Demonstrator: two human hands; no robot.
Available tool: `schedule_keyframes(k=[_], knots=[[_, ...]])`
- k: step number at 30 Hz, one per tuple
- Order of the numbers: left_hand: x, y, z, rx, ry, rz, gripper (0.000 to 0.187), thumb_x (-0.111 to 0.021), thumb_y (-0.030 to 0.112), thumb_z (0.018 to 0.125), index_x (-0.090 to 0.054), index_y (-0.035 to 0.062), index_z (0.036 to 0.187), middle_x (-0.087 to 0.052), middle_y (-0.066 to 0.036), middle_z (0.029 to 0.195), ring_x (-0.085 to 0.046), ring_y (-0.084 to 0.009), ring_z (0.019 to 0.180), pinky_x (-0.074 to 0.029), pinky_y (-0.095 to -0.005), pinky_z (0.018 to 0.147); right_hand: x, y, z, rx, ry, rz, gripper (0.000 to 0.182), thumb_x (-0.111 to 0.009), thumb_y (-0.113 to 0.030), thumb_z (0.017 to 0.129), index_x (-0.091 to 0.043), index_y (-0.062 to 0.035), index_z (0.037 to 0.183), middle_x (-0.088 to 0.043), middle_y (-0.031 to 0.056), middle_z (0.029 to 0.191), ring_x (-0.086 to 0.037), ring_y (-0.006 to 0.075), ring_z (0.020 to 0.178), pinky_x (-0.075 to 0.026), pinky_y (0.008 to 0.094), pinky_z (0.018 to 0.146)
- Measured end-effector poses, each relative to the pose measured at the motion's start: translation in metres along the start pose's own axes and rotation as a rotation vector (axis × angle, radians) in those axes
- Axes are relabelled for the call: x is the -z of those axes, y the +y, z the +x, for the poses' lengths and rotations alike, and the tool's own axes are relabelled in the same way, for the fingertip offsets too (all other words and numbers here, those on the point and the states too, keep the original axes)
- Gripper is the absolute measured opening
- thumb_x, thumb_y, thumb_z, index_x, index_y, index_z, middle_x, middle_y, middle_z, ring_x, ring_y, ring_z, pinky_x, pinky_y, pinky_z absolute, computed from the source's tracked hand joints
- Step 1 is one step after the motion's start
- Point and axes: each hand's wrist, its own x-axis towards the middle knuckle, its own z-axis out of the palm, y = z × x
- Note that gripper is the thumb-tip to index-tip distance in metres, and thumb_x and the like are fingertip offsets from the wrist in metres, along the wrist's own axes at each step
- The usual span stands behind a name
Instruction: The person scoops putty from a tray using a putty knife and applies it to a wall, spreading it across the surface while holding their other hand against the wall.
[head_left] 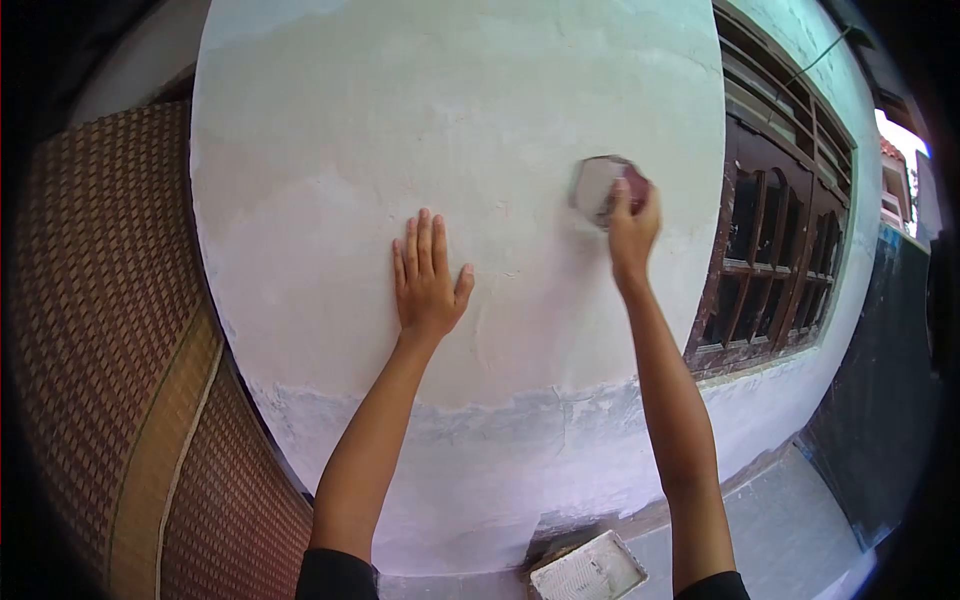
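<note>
Grey floor (765,525), pale ribbed tray (590,570) atop

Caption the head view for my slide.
Left hand spread on a pale wall, right hand holding a blurred grey-and-maroon pad to it, near a brown-framed window.

Saw pale greenish cream on the wall (400,110), shifting to bluish lilac-white lower down. Noted beige and maroon on the pad (598,187), white-flecked dark brown on the window (797,262), brown-and-tan checked weave on the screen (110,200), black on the sleeves (336,576).

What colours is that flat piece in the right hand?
The flat piece looks pale greyish-beige and dark red, best seen in the head view.
</note>
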Motion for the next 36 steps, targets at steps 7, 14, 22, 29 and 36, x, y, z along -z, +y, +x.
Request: schedule_keyframes(k=[7,14,22,29,36], knots=[[-0.001,-0.001,0.000,-0.001,-0.001,-0.003,0.076,-0.055,0.035,0.093,-0.023,0.0022,0.155,-0.023,-0.016,0.161,-0.019,-0.0318,0.150,-0.015,-0.0513,0.121,-0.001,0.019,0.012,0.038,-0.137,-0.199,0.027,-0.065,-0.022,0.093,-0.061,0.0018,0.106,-0.066,0.0194,0.092,-0.063,0.0252,0.085,-0.049,0.0388,0.075],[0.002,0.002,0.002,0.011,-0.004,-0.042,0.076,-0.055,0.036,0.094,-0.024,0.0024,0.155,-0.023,-0.016,0.161,-0.019,-0.0313,0.150,-0.015,-0.0513,0.121,0.016,0.012,0.004,-0.197,-0.060,0.036,0.028,-0.063,-0.019,0.096,-0.062,0.0000,0.116,-0.066,0.0091,0.098,-0.062,0.0164,0.089,-0.051,0.0316,0.075],[0.004,0.000,0.000,0.007,-0.032,-0.043,0.075,-0.053,0.035,0.096,-0.022,0.0025,0.155,-0.022,-0.015,0.161,-0.019,-0.0309,0.150,-0.014,-0.0504,0.121,0.040,0.061,0.020,-0.204,0.073,-0.079,0.023,-0.062,-0.019,0.098,-0.061,-0.0003,0.112,-0.062,0.0031,0.089,-0.057,0.0121,0.075,-0.048,0.0272,0.066],[0.004,0.003,0.000,0.026,-0.037,-0.047,0.075,-0.053,0.036,0.096,-0.021,0.0032,0.155,-0.022,-0.015,0.162,-0.018,-0.0301,0.150,-0.014,-0.0504,0.121,0.015,0.032,-0.011,0.013,-0.188,-0.064,0.025,-0.064,-0.023,0.097,-0.061,-0.0009,0.107,-0.061,0.0070,0.086,-0.058,0.0132,0.081,-0.049,0.0309,0.070],[0.007,-0.001,0.001,0.009,-0.042,-0.034,0.076,-0.053,0.036,0.096,-0.020,0.0034,0.156,-0.021,-0.015,0.161,-0.018,-0.0308,0.150,-0.015,-0.0507,0.121,0.054,0.059,0.016,-0.242,0.138,-0.068,0.025,-0.063,-0.018,0.095,-0.061,-0.0007,0.113,-0.066,0.0090,0.102,-0.062,0.0169,0.089,-0.052,0.0320,0.078]])
